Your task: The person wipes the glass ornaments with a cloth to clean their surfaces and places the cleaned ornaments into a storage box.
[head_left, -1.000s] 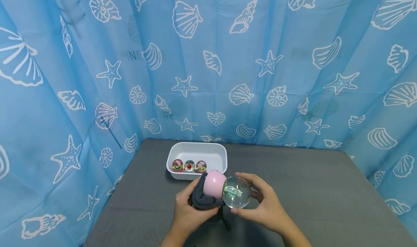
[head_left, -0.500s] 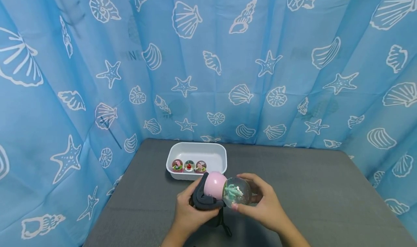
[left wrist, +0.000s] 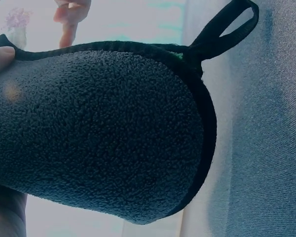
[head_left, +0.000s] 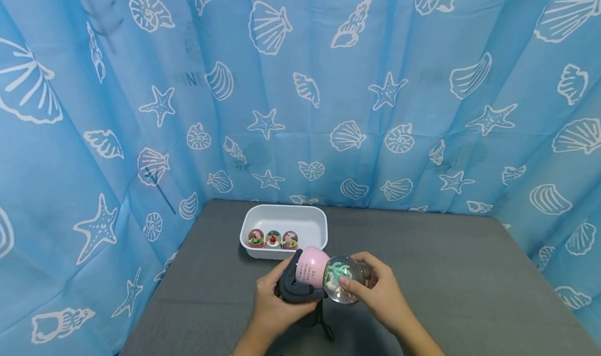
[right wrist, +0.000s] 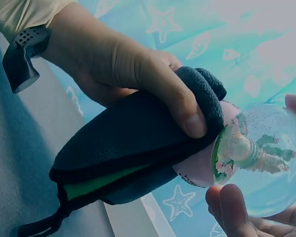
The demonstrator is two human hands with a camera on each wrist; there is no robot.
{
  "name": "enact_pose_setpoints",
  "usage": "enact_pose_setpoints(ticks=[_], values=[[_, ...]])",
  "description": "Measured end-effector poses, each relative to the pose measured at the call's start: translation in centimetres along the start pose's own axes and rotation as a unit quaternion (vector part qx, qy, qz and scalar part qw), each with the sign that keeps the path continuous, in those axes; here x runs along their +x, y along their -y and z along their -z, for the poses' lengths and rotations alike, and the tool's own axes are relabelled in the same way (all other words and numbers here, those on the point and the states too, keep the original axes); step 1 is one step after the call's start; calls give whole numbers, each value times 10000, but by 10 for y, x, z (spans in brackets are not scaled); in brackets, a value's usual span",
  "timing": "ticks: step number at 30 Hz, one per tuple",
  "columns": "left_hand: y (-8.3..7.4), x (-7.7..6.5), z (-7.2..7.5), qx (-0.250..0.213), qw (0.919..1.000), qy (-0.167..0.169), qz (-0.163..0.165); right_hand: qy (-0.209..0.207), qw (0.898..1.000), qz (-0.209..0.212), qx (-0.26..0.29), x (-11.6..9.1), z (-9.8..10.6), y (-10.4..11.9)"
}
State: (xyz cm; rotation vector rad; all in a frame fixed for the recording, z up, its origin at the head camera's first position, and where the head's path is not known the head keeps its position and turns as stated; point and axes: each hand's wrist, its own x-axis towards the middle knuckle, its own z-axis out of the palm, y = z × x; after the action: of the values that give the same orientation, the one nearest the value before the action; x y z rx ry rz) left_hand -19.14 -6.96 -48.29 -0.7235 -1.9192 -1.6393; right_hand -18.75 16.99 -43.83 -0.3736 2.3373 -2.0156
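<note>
A snow globe [head_left: 333, 267] with a pink base and a clear ball lies on its side between my hands, ball to the right. Inside the ball is a pale green cactus-like figure with drifting glitter. My left hand [head_left: 273, 301] grips a dark grey fuzzy cloth [left wrist: 113, 133] folded round the pink base; the cloth has bound edges and a hanging loop [left wrist: 227, 32]. In the right wrist view, green lining [right wrist: 106, 182] shows between the cloth's edges. My right hand [head_left: 382, 291] holds the clear ball, its thumb on the near side and fingers behind, partly hidden.
A white tray [head_left: 307, 225] stands at the back of the grey table [head_left: 446, 272]. Three small snow globes [head_left: 273, 239] sit in a row along its front. A blue shell-print curtain [head_left: 300, 152] hangs behind and at the sides.
The snow globe has turned about its length, bringing printed text on the pink base into view. My right thumb has moved up onto the ball's near face. The left hand stays nearly in place.
</note>
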Motion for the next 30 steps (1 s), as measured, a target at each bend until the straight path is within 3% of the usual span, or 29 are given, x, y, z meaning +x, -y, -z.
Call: enact_pose_setpoints(ticks=[6, 12, 30], values=[[1, -1, -1, 138, 9999, -2, 37, 255, 9977, -305, 556, 1, -1, -1], [0, -1, -2, 165, 9998, -59, -21, 317, 9964, -400, 678, 2, 0, -2], [1, 0, -3, -46, 9998, -155, -94, -475, 9956, -98, 801, 1, 6, 5]])
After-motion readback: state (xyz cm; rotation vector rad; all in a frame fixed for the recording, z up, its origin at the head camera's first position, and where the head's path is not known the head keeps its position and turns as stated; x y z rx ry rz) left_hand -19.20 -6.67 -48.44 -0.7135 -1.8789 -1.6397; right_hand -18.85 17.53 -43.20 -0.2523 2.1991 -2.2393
